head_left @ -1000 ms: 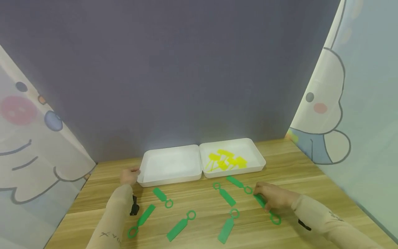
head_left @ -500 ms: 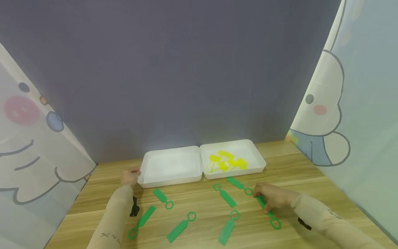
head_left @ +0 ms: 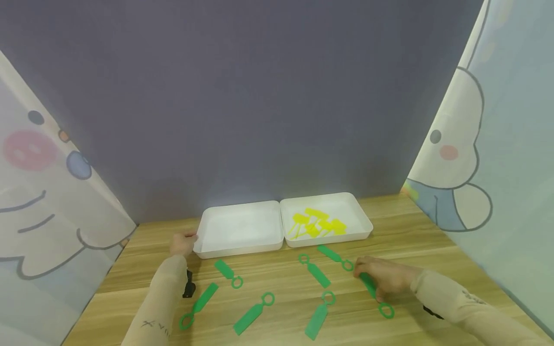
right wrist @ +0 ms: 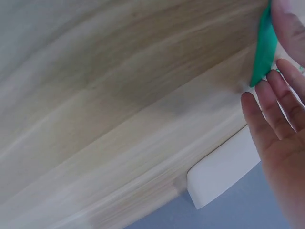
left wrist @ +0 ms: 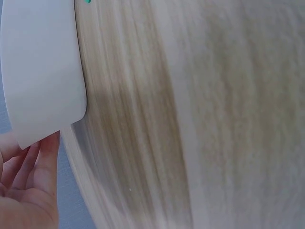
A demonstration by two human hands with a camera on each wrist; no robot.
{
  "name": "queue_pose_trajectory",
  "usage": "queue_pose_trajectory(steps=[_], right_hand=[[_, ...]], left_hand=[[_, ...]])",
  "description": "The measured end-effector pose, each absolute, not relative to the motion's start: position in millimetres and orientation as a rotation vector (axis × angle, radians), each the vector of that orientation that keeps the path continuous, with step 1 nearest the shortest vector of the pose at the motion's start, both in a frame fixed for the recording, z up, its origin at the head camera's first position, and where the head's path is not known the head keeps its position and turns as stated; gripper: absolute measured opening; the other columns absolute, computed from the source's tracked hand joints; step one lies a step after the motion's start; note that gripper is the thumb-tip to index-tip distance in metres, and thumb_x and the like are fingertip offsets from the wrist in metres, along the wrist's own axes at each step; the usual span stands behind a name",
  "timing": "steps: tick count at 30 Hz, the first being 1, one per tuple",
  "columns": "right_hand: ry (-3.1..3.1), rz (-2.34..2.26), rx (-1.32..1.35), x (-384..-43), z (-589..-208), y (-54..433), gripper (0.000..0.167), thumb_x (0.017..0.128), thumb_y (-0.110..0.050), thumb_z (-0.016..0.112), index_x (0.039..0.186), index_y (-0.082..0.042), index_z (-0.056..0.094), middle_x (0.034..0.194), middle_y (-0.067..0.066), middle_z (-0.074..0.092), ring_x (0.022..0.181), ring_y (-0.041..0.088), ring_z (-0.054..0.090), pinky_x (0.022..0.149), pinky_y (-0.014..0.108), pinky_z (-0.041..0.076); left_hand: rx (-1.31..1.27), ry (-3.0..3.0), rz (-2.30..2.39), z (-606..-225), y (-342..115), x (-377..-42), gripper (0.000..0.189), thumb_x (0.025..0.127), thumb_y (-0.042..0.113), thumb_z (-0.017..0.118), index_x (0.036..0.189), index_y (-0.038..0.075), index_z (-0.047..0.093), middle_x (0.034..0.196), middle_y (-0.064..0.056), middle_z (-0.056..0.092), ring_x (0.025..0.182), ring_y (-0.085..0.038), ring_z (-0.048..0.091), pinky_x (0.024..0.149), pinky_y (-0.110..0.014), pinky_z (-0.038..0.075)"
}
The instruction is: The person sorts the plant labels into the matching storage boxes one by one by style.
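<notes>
My right hand (head_left: 385, 276) is over a green tag (head_left: 386, 311) with a ring at one end, at the right of the wooden table. Thumb and fingertips grip the tag's flat strip from both sides; in the right wrist view the green strip (right wrist: 265, 47) stands between them. At the left, my left hand (head_left: 182, 243) holds the outer end of a white tray (head_left: 242, 250). Seen from the left wrist, its fingers (left wrist: 45, 162) reach behind the tray's corner. Several more green tags, such as one near the middle (head_left: 248, 319), lie spread in front of the trays.
A second white tray (head_left: 361, 223) stands against the first on its right and holds several yellow flag-shaped pieces (head_left: 313, 228) with thin stems. A dark panel (head_left: 268, 96) rises behind the table (head_left: 147, 269). Printed cartoon curtains (head_left: 515, 158) flank both sides.
The green tag under my right hand has slid slightly toward me, and that hand's thumb has shifted with it. The left hand stays at the tray. The head view has shifted slightly.
</notes>
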State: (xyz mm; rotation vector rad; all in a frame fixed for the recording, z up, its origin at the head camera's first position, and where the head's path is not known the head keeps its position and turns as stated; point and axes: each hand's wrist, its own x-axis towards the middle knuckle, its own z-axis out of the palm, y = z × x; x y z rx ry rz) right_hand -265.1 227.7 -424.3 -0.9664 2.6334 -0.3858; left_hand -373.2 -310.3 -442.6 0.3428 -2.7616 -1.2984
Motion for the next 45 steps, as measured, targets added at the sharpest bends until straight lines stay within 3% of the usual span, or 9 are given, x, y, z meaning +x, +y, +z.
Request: queue_pose_trajectory(steps=[11, 14, 18, 24, 34, 39, 45], right_hand=[[2.611, -0.446, -0.897, -267, -425, 228, 0.058, 0.06, -0.027, 0.081, 0.112, -0.016, 0.055, 0.102, -0.015, 0.048, 0.092, 0.001, 0.045, 0.086, 0.029, 0.047], [2.608, -0.419, -0.911, -268, -425, 227, 0.059, 0.06, -0.028, 0.08, 0.112, -0.017, 0.053, 0.098, -0.016, 0.047, 0.093, 0.003, 0.046, 0.092, 0.034, 0.045], [2.602, -0.398, -0.911, -269, -426, 226, 0.06, 0.059, -0.029, 0.08, 0.111, -0.021, 0.052, 0.098, -0.016, 0.046, 0.096, 0.005, 0.046, 0.095, 0.038, 0.044], [2.587, -0.452, -0.835, -267, -426, 227, 0.061, 0.057, -0.029, 0.08, 0.111, -0.021, 0.052, 0.102, -0.013, 0.046, 0.094, 0.004, 0.044, 0.083, 0.026, 0.046], [2.607, -0.521, -0.782, -269, -423, 225, 0.063, 0.057, -0.029, 0.081, 0.111, -0.015, 0.052, 0.107, -0.006, 0.05, 0.101, 0.016, 0.049, 0.088, 0.035, 0.047], [2.653, -0.54, -0.726, -263, -419, 225, 0.074, 0.051, -0.033, 0.084, 0.111, -0.006, 0.052, 0.11, 0.003, 0.049, 0.102, 0.023, 0.049, 0.089, 0.045, 0.046], [2.661, -0.474, -0.708, -253, -415, 225, 0.101, 0.045, -0.045, 0.084, 0.123, 0.004, 0.043, 0.112, 0.009, 0.042, 0.094, 0.017, 0.042, 0.08, 0.033, 0.048]], left_hand=[[0.378, -2.778, -1.263, -436, -303, -370, 0.037, 0.092, 0.014, 0.045, 0.121, -0.007, 0.054, 0.125, -0.029, 0.05, 0.112, -0.042, 0.05, 0.088, -0.045, 0.046], [0.39, -2.783, -1.261, -436, -303, -369, 0.037, 0.092, 0.014, 0.045, 0.121, -0.007, 0.054, 0.125, -0.029, 0.05, 0.111, -0.042, 0.051, 0.087, -0.045, 0.046], [0.392, -2.781, -1.273, -438, -304, -369, 0.036, 0.092, 0.014, 0.045, 0.121, -0.006, 0.054, 0.125, -0.029, 0.05, 0.111, -0.042, 0.05, 0.086, -0.044, 0.046], [0.387, -2.767, -1.276, -439, -303, -370, 0.036, 0.091, 0.014, 0.046, 0.119, -0.006, 0.056, 0.123, -0.028, 0.053, 0.108, -0.041, 0.052, 0.083, -0.042, 0.047], [0.377, -2.771, -1.276, -441, -309, -373, 0.036, 0.092, 0.015, 0.045, 0.119, -0.007, 0.056, 0.124, -0.029, 0.051, 0.109, -0.041, 0.051, 0.082, -0.042, 0.047], [0.376, -2.771, -1.278, -442, -309, -375, 0.037, 0.091, 0.016, 0.046, 0.118, -0.006, 0.056, 0.125, -0.029, 0.051, 0.11, -0.041, 0.051, 0.084, -0.043, 0.046], [0.367, -2.774, -1.268, -443, -310, -376, 0.036, 0.091, 0.016, 0.046, 0.118, -0.006, 0.057, 0.125, -0.029, 0.051, 0.11, -0.042, 0.051, 0.083, -0.042, 0.046]])
